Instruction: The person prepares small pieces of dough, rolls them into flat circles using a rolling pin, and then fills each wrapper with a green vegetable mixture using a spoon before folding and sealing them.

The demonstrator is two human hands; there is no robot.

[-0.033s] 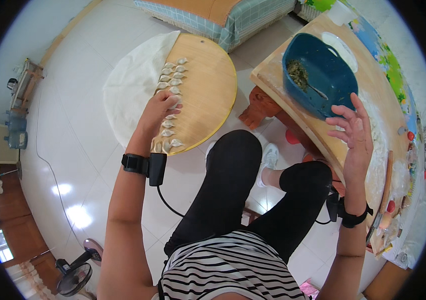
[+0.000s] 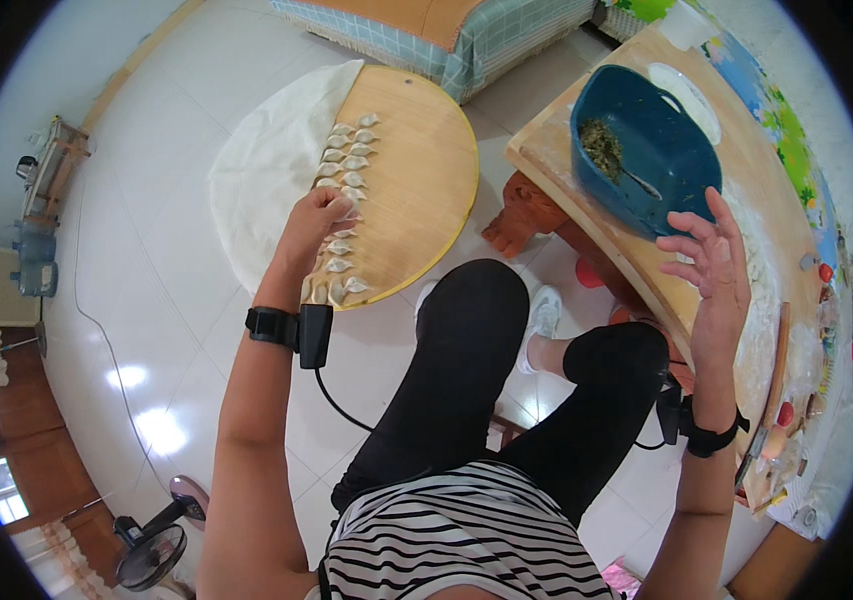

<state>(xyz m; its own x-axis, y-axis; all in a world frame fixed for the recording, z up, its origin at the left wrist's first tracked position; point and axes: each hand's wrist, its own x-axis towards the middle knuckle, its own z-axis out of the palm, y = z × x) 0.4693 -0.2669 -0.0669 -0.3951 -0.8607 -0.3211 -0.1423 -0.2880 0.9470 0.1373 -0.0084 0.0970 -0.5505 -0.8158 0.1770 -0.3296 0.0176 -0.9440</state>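
Several pale folded dumplings [image 2: 357, 149] lie in rows on a round wooden board [image 2: 416, 170] with a yellow rim. A white cloth [image 2: 261, 170] covers the board's left part. Over the row nearest the cloth's edge, my left hand [image 2: 318, 222] is closed, thumb and fingertips pinching a dumpling that they mostly hide. To the right, my right hand [image 2: 711, 255] hovers above the floury table with its fingers apart and nothing in it. Closest to it stands a deep blue tub [image 2: 671, 150], holding dark green filling [image 2: 601, 148] and a metal spoon [image 2: 641, 184].
The wooden table [image 2: 636, 270] runs along the right side, with a rolling pin [image 2: 774, 365] and a white plate [image 2: 684, 98] on it. A bed [image 2: 516, 45] stands beyond the board. At the lower left is a fan [image 2: 151, 555]. A cable [image 2: 106, 340] crosses the tiled floor.
My left fingers have shifted slightly toward me, showing more of a dumpling beyond them. My right hand keeps its spread pose. The whole view has shifted a little.
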